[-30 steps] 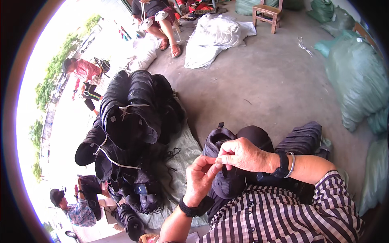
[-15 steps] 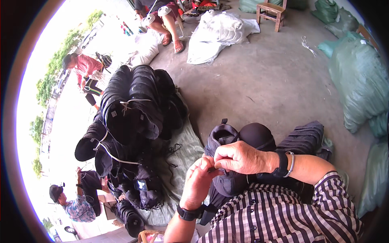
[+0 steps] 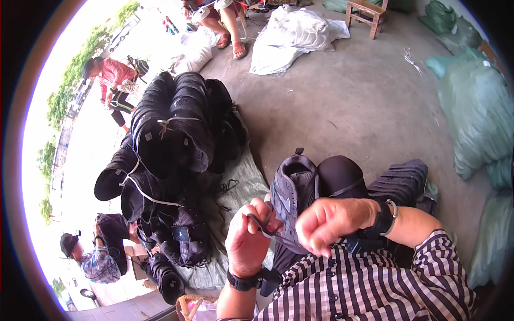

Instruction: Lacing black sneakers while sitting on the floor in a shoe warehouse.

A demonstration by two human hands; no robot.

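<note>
A grey sneaker (image 3: 290, 195) with a dark mesh upper rests on my lap, its heel loop pointing away from me, beside my dark-clad knee (image 3: 340, 175). My left hand (image 3: 249, 238) is at the shoe's left side, thumb and fingers closed on a dark shoelace (image 3: 272, 233) that loops over the fingers. Toward the right, the lace runs to the curled fingertips of my right hand (image 3: 337, 222), which is smeared by motion in front of the shoe's toe end. The shoe's toe is partly hidden by my hands.
Tied black stacked shoe uppers (image 3: 176, 128) lie on a pale green sheet (image 3: 249, 176) at left. More dark stacked pieces (image 3: 399, 182) are right of my knee. Green sacks (image 3: 474, 112) line the right side. A white sack (image 3: 292, 37) and wooden chair (image 3: 367, 16) stand farther off. Several people sit nearby.
My hands have come apart from their pinch together over the shoe. The right has moved right and down, the left slightly left, and the lace now shows stretched between them.
</note>
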